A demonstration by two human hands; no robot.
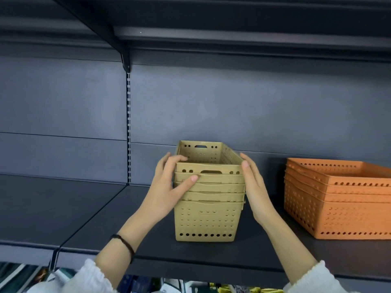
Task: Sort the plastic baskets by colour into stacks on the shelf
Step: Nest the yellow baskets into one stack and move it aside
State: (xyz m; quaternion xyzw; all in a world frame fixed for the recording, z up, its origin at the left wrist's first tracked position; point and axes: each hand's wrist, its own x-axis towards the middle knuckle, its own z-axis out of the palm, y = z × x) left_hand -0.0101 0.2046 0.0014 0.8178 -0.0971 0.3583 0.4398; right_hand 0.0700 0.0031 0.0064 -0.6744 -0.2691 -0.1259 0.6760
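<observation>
dark shelf (101,225): tan basket stack (206,218), orange stack (338,208)

You're in a shop; a dark metal shelf (95,218) hangs off a slotted upright (128,127), a bracket (126,60) above; identical tan baskets (208,218) and orange baskets (338,204) stand stacked; packaged goods (135,286) fill the tier below.

Both forearms bare, reaching up and forward, wrists nearly straight. Left hand (169,185): fingers curled over the top rim of the stack of tan perforated plastic baskets (208,220), thumb laid across its front. Right hand (252,187): fingers straight and together, palm flat against the stack's right side.
</observation>
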